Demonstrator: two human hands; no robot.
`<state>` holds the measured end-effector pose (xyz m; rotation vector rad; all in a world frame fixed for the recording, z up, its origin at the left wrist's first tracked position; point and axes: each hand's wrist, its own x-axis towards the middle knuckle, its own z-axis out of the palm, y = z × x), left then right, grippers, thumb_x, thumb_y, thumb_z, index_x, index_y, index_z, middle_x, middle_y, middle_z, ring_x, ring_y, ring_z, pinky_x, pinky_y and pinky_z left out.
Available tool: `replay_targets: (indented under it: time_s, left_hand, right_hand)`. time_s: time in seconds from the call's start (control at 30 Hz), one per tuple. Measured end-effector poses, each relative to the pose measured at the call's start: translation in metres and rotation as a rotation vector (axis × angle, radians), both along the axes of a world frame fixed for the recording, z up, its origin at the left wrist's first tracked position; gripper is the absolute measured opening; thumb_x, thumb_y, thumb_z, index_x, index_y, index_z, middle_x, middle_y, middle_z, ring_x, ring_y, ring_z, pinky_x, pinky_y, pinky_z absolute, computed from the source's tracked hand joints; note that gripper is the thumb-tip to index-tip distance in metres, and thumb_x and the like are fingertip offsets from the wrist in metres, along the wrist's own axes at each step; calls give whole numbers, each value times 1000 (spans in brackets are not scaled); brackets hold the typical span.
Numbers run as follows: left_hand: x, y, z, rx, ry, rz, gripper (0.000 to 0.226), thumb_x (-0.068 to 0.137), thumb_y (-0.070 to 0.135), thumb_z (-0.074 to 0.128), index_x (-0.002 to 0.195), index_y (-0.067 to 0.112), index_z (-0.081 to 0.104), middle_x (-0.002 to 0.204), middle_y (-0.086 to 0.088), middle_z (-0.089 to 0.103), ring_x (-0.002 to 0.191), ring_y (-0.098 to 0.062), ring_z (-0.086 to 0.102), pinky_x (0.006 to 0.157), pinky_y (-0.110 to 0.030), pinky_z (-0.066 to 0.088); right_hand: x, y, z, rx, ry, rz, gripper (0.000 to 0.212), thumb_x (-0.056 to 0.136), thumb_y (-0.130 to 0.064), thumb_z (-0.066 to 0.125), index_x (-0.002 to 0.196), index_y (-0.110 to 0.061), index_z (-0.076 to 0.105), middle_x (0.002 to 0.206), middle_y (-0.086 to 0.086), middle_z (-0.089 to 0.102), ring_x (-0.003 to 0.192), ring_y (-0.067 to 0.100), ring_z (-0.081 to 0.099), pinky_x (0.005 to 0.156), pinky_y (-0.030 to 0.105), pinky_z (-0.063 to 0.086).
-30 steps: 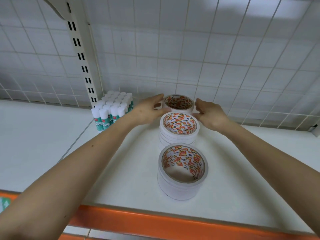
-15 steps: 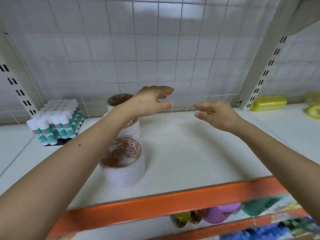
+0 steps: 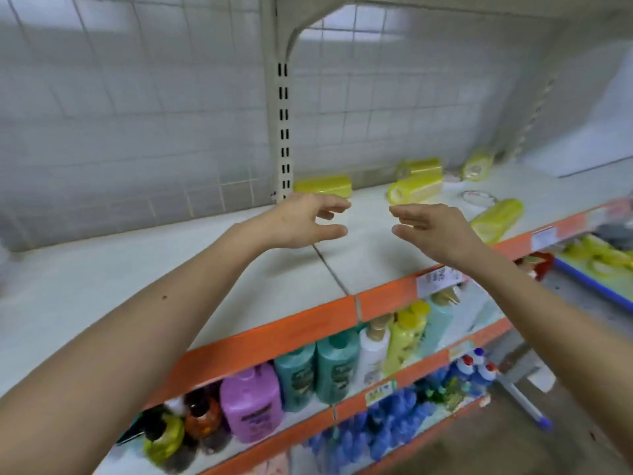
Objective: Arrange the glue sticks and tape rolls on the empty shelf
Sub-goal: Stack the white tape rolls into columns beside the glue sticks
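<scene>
White shelf board (image 3: 137, 286) fills our view, backed by a wire grid (image 3: 137, 114) and split by a slotted upright (image 3: 283, 114), with a thin seam (image 3: 330, 269) running forward from its foot. Both our arms are stretched out over the board. Our left hand (image 3: 301, 221) hangs just above the seam, fingers loosely spread and a little bent, gripping nothing. Our right hand (image 3: 435, 228) faces it across a small gap, palm turned inward, fingers relaxed, nothing in it either, and the two hands do not touch. To the right of the upright, yellow cylinder-shaped packs lie on their sides: one (image 3: 323, 184) just behind our left hand, a pair (image 3: 416, 180) further back, one (image 3: 476, 164) near the grid and one (image 3: 496, 219) close to our right wrist. They are too blurred for us to read. A clear ring (image 3: 478, 197) lies flat among them. Where the glue sticks sit, we cannot tell from this angle. An orange edge strip (image 3: 274, 334) fronts the board and carries a price label (image 3: 438, 277). Below it stand a purple bottle (image 3: 251, 406), teal bottles (image 3: 318, 368), a white bottle (image 3: 373, 354) and a yellow bottle (image 3: 406, 337).
</scene>
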<state>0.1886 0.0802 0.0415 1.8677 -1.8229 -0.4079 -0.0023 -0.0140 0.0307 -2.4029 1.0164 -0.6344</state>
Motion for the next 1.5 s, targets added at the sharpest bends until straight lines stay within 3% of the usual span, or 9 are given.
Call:
replay_targets:
  time_s: [0.1,0.27,0.6,0.9,1.03,1.1,1.2,1.33,1.5]
  left_hand:
    - [-32,-44,-1,4,22,-64,46,88,23,60,132,16,47,134,2,52,119,-10,52,98,-23,42]
    - [-74,-122,-4,-23,33,-156,44,88,22,60,130,15,49,132,4,53,116,-12,54,92,-18,41]
    - [-101,-288,-33,-28,107,-192,43,85,18,63,127,17,52,113,12,52,110,-4,52,80,-8,42]
    - [-116,-356,-54,116,-10,-188,44,85,22,65,127,23,54,122,5,60,114,-6,53,96,-22,44]
    - [-128,-370,-68,174,-113,-116,43,85,20,64,127,28,55,67,3,50,71,-11,50,66,-4,35]
    - [-132,-376,-72,188,-138,-113,41,85,18,64,124,27,57,88,-1,67,86,-17,57,79,-11,41]
    - [-136,-379,-72,139,-119,-106,31,83,13,66,114,19,66,121,3,64,113,-14,58,97,-27,42]
    - [-136,-378,-73,4,-133,-130,18,83,9,66,99,10,72,113,-3,68,110,-13,59,92,-19,43]
    - [-134,-373,-72,-150,-172,-101,14,80,8,62,90,9,73,99,-6,71,98,-9,56,84,0,31]
  right_hand:
    - [-38,-31,-2,-9,-33,-73,37,86,-16,61,122,-12,57,129,5,56,116,19,56,104,26,36]
    - [-88,-84,-2,-17,-24,-177,34,85,-13,61,119,-10,59,125,6,60,114,19,57,93,14,31]
    - [-123,-237,1,-51,63,-201,29,85,-15,60,113,-6,62,122,11,62,114,26,57,103,33,36]
    - [-113,-357,-18,4,99,-18,38,86,-15,60,124,-17,56,127,0,58,117,14,54,88,3,26]
    - [-97,-403,-38,-49,167,180,41,86,-6,58,126,-10,53,130,7,56,118,18,53,89,5,26]
    - [-91,-420,-44,-43,155,238,41,86,-3,56,127,-8,52,131,7,54,121,19,51,90,4,24]
    - [-77,-439,-54,-89,229,324,43,88,-3,54,130,-7,48,135,9,50,126,20,46,96,8,24]
    - [-60,-455,-67,-189,382,341,40,91,-12,50,131,-9,47,137,11,49,128,21,44,106,24,28]
    - [-54,-461,-67,-397,447,354,23,91,-15,49,109,-12,63,109,13,65,105,28,56,88,33,41]
